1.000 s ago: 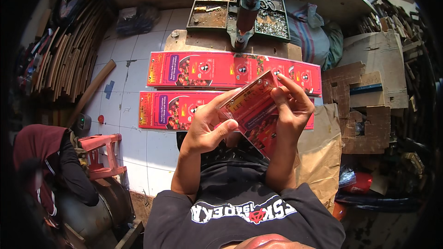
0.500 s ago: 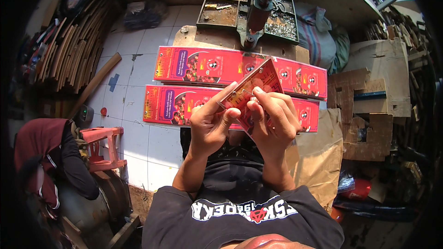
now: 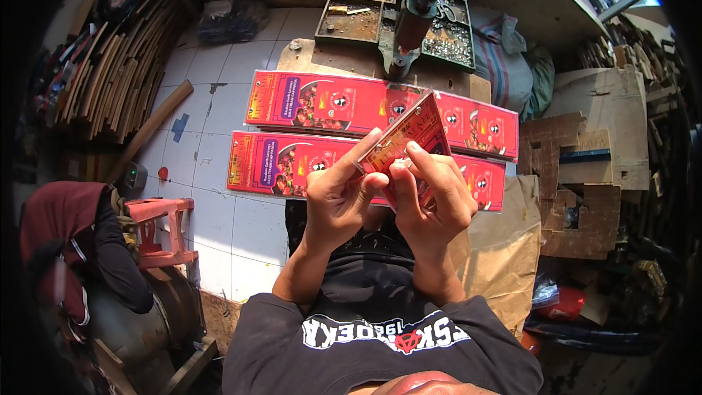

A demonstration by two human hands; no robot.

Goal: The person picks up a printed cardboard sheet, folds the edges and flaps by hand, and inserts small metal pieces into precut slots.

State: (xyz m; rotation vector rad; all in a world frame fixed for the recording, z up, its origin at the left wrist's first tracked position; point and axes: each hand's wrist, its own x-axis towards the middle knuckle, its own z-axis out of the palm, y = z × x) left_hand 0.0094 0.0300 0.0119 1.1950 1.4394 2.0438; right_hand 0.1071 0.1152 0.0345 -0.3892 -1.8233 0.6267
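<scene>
Two hands, left, right, gripping one red carton, two flat cartons below

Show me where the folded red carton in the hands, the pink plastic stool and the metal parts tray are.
folded red carton [image 3: 409, 132], head view, on its upper printed face.
pink plastic stool [image 3: 157, 212], head view, on its seat top.
metal parts tray [image 3: 351, 18], head view, on a left compartment.

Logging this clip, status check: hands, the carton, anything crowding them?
Left hand and right hand both pinch the red printed carton at chest height. Two rows of flat red cartons lie on the floor beyond. Nothing between.
</scene>
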